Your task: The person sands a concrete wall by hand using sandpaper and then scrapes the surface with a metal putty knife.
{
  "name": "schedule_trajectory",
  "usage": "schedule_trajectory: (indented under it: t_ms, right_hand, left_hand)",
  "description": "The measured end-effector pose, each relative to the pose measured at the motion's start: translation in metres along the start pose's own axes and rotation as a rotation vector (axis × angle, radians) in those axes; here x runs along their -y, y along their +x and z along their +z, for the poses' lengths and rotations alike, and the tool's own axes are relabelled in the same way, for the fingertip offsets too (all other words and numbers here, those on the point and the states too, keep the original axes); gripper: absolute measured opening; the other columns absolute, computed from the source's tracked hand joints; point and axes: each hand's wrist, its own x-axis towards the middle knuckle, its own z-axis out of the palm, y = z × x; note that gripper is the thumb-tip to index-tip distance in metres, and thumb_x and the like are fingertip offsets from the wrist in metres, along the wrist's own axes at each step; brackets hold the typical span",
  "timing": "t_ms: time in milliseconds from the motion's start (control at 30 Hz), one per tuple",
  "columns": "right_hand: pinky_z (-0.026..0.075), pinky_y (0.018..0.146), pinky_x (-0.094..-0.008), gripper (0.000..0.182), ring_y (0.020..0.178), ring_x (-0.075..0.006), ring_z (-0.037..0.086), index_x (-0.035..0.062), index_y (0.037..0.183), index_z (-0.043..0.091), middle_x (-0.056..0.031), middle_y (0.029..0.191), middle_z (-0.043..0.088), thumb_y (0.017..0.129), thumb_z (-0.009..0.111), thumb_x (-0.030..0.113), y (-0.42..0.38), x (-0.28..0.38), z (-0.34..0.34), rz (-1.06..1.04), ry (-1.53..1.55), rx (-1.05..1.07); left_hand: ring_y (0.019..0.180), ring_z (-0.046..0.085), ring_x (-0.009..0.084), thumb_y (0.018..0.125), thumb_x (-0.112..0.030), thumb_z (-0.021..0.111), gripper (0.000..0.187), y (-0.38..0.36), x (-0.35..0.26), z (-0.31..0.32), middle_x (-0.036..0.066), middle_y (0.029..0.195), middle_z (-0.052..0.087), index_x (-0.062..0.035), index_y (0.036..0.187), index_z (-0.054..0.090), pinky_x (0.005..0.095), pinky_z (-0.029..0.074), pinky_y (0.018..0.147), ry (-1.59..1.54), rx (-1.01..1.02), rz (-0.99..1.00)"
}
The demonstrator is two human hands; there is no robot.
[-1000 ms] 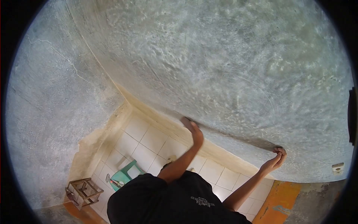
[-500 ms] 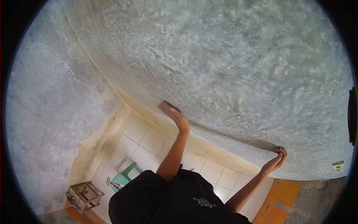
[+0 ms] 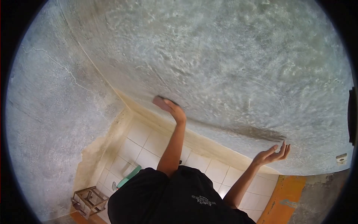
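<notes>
My left hand (image 3: pixel 176 111) is closed round a flat brown sanding block (image 3: pixel 162 103), its dark face held against the grey wall (image 3: pixel 223 67). The thumb lies along the block's near side, and the other fingers are mostly hidden behind it. Farther right, my right hand (image 3: pixel 274 154) is raised close to the same wall with its fingers apart and nothing in them. A dark shadow band stretches along the wall between the two hands.
A second grey wall (image 3: pixel 48 112) with a thin crack meets this one at a corner on the left. White floor tiles (image 3: pixel 149 145) lie below. A wooden stool (image 3: pixel 88 201) and a green plastic thing (image 3: pixel 129 176) stand lower left. A socket (image 3: pixel 341 158) sits at right.
My left hand has shifted slightly left and up along the wall with the sanding block. My right hand's bunched fingers have spread open. The view has tilted a little.
</notes>
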Motion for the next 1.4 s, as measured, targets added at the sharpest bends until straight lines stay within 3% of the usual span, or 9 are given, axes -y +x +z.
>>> schedule_trajectory:
  t_ms: [167, 300, 567, 633, 767, 933, 1067, 1233, 1400]
  right_hand:
    - [0.009, 0.109, -0.0633, 0.081, 0.141, -0.0402, -0.008, 0.0084, 0.149, 0.012, -0.0214, 0.152, -0.006, 0.091, 0.05, 0.051, -0.023, 0.056, 0.052, 0.104, 0.076, 0.032]
    - [-0.007, 0.107, -0.0642, 0.1, 0.139, -0.0415, -0.019, 0.0111, 0.149, -0.007, -0.0218, 0.151, -0.021, 0.084, 0.042, 0.07, -0.043, 0.039, 0.071, 0.183, -0.123, 0.152]
    - [-0.006, 0.105, -0.0661, 0.098, 0.138, -0.0432, -0.019, 0.0099, 0.149, -0.008, -0.0217, 0.151, -0.021, 0.086, 0.038, 0.07, -0.044, 0.033, 0.066, 0.103, -0.119, 0.176]
    - [-0.006, 0.106, -0.0655, 0.095, 0.138, -0.0427, -0.019, 0.0098, 0.149, -0.007, -0.0215, 0.151, -0.021, 0.088, 0.036, 0.068, -0.044, 0.034, 0.069, 0.1, -0.118, 0.167]
    - [-0.006, 0.107, -0.0642, 0.086, 0.139, -0.0413, -0.019, 0.0104, 0.149, -0.006, -0.0205, 0.151, -0.02, 0.092, 0.032, 0.062, -0.045, 0.038, 0.069, 0.116, -0.115, 0.164]
    - [-0.006, 0.107, -0.0638, 0.079, 0.139, -0.0407, -0.019, 0.012, 0.149, -0.006, -0.0187, 0.152, -0.02, 0.096, 0.032, 0.056, -0.043, 0.036, 0.063, 0.101, -0.064, 0.188]
    - [-0.006, 0.107, -0.0638, 0.078, 0.138, -0.0406, -0.021, 0.0126, 0.149, -0.006, -0.0171, 0.152, -0.021, 0.096, 0.032, 0.055, -0.044, 0.033, 0.061, 0.11, -0.047, 0.202]
    - [-0.006, 0.107, -0.0634, 0.077, 0.139, -0.0402, -0.021, 0.0136, 0.149, -0.006, -0.0161, 0.152, -0.022, 0.096, 0.031, 0.055, -0.045, 0.034, 0.062, 0.115, -0.047, 0.201]
    - [-0.007, 0.108, -0.0618, 0.074, 0.139, -0.0385, -0.02, 0.0148, 0.15, -0.006, -0.0144, 0.153, -0.021, 0.097, 0.026, 0.055, -0.043, 0.035, 0.058, 0.139, -0.003, 0.224]
  left_hand:
    - [0.143, -0.009, 0.0326, 0.1, -0.047, 0.024, 0.077, -0.085, 0.015, -0.013, 0.024, 0.153, -0.011, 0.0079, 0.143, -0.009, 0.044, -0.002, 0.114, 0.321, 0.454, 0.29]
    - [0.143, -0.005, 0.0334, 0.099, -0.049, 0.023, 0.077, -0.035, -0.06, 0.013, 0.023, 0.153, -0.008, 0.0069, 0.145, -0.004, 0.0436, 0.0, 0.115, 0.183, 0.462, 0.479]
    - [0.143, 0.0, 0.032, 0.098, -0.053, 0.025, 0.079, 0.065, -0.042, -0.028, 0.021, 0.154, -0.004, 0.0057, 0.145, 0.0, 0.0413, 0.002, 0.115, -0.032, 0.142, -0.008]
    - [0.143, -0.006, 0.0316, 0.099, -0.051, 0.024, 0.078, 0.029, -0.016, -0.022, 0.021, 0.154, -0.007, 0.006, 0.145, -0.002, 0.0423, -0.003, 0.115, 0.246, 0.065, 0.207]
    - [0.143, -0.009, 0.032, 0.099, -0.049, 0.024, 0.077, -0.046, -0.057, -0.001, 0.02, 0.154, -0.01, 0.0059, 0.145, -0.005, 0.0443, -0.006, 0.114, 0.297, 0.436, 0.288]
    - [0.142, -0.006, 0.0367, 0.098, -0.051, 0.023, 0.077, 0.001, -0.122, 0.039, 0.026, 0.152, -0.002, 0.0058, 0.145, -0.001, 0.0473, 0.002, 0.115, 0.154, 0.436, 0.624]
    - [0.143, 0.0, 0.0332, 0.098, -0.053, 0.025, 0.079, 0.066, -0.144, 0.011, 0.024, 0.153, -0.001, 0.0041, 0.146, -0.001, 0.0426, 0.006, 0.115, -0.094, 0.314, 0.072]
    - [0.143, -0.001, 0.0336, 0.099, -0.046, 0.029, 0.077, -0.001, -0.082, 0.001, 0.025, 0.153, -0.005, 0.0071, 0.145, -0.003, 0.0424, 0.006, 0.115, 0.295, 0.344, 0.395]
    - [0.137, -0.005, 0.0524, 0.099, -0.028, 0.031, 0.062, -0.077, -0.074, 0.013, 0.043, 0.143, -0.004, 0.0139, 0.141, 0.011, 0.0589, 0.001, 0.11, 0.434, 0.878, 0.788]
